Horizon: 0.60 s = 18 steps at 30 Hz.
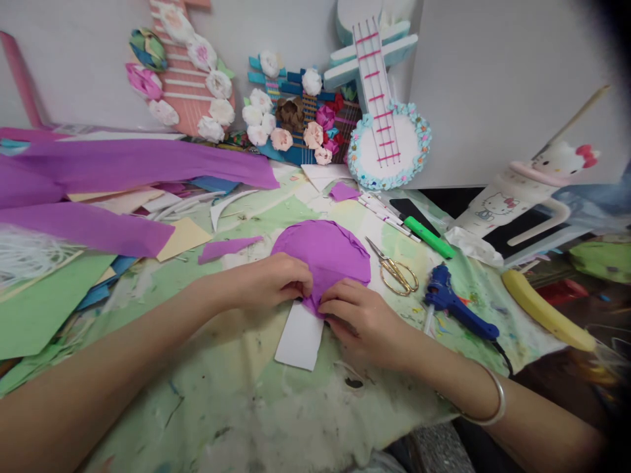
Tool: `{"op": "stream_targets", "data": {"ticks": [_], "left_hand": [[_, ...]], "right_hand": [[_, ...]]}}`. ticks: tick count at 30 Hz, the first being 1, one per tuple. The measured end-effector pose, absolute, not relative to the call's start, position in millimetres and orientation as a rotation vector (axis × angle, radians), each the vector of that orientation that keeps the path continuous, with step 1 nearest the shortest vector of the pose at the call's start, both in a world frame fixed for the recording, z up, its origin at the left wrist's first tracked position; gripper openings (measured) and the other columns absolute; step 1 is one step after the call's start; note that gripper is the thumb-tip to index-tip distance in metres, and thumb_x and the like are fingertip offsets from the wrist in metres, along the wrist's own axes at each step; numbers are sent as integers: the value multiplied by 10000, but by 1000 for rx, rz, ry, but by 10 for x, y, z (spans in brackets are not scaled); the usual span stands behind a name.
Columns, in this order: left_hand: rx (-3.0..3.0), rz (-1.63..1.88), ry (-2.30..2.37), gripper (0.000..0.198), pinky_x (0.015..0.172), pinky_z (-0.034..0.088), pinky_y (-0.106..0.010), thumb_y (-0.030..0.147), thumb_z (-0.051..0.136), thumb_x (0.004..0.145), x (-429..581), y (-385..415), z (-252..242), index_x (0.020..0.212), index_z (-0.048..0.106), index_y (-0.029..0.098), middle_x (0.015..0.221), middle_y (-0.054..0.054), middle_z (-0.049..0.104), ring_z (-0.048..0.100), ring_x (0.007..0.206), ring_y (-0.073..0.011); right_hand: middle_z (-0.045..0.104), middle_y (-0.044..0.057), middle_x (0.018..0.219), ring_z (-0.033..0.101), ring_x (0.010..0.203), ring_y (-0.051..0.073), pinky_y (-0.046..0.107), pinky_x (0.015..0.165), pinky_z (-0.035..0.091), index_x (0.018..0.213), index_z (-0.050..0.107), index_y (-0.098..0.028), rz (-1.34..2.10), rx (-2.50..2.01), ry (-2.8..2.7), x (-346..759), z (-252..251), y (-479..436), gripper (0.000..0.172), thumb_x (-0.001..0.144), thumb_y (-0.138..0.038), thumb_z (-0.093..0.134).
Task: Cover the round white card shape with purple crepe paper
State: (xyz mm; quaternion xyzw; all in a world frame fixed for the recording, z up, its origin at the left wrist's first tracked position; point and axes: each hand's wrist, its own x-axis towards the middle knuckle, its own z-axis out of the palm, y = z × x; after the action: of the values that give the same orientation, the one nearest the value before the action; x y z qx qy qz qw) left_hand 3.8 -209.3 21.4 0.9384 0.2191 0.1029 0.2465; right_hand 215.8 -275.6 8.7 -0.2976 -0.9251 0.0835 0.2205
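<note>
A round piece covered in purple crepe paper (328, 253) lies on the table, with a white cardboard strip (298, 336) sticking out toward me from its lower edge. My left hand (283, 279) is closed, its fingertips pinching the purple paper at the left of where the strip meets the round. Across from it, my right hand (362, 318) is closed too, thumb and fingers gripping the paper's lower right edge beside the strip. Gold-handled scissors (395, 270) lie just right of the round. Farther right is a blue glue gun (456, 301).
Purple crepe paper strips (148, 161) and coloured sheets pile up at the left. Decorated paper guitars (379, 131) lean on the wall behind. A green marker (428, 238), a white tumbler (507, 197) with a straw and a banana (547, 312) lie or stand to the right.
</note>
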Motion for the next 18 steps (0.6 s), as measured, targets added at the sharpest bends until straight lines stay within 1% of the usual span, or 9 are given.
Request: {"op": "stream_targets", "data": {"ticks": [3, 7, 12, 15, 18], "left_hand": [[2537, 282, 607, 167, 688, 411, -224, 70, 484, 820, 36, -2097, 209, 817, 617, 170, 817, -12, 648, 573, 763, -131], [2516, 296, 629, 141, 652, 395, -217, 65, 497, 804, 44, -2107, 211, 811, 594, 168, 791, 0, 634, 556, 722, -122], [2516, 318, 651, 129, 660, 385, -220, 56, 487, 796, 59, -2124, 198, 783, 555, 165, 795, -5, 602, 537, 742, -127], [2587, 286, 710, 137, 660, 390, -237, 64, 460, 811, 74, -2146, 212, 753, 533, 164, 802, -21, 575, 530, 750, -144], [2736, 143, 789, 150, 638, 395, -262, 79, 449, 824, 120, -2229, 264, 742, 539, 167, 788, -40, 575, 536, 719, -164]], "right_hand": [[639, 98, 937, 566, 903, 201, 349, 778, 485, 959, 622, -150, 284, -855, -2554, 2158, 95, -2758, 166, 833, -130, 518], [640, 97, 938, 572, 895, 206, 357, 783, 486, 938, 629, -159, 283, -895, -2536, 2145, 88, -2783, 133, 846, -178, 536], [633, 106, 1005, 572, 936, 205, 353, 799, 497, 1038, 598, -167, 332, -951, -2484, 2198, 134, -2880, 214, 842, -128, 520], [632, 100, 997, 576, 932, 197, 343, 796, 499, 1016, 601, -175, 274, -989, -2383, 2281, 154, -2941, 222, 834, -93, 506], [630, 91, 993, 584, 937, 192, 341, 803, 496, 993, 610, -195, 214, -1072, -2248, 2389, 134, -2963, 220, 834, -95, 497]]}}
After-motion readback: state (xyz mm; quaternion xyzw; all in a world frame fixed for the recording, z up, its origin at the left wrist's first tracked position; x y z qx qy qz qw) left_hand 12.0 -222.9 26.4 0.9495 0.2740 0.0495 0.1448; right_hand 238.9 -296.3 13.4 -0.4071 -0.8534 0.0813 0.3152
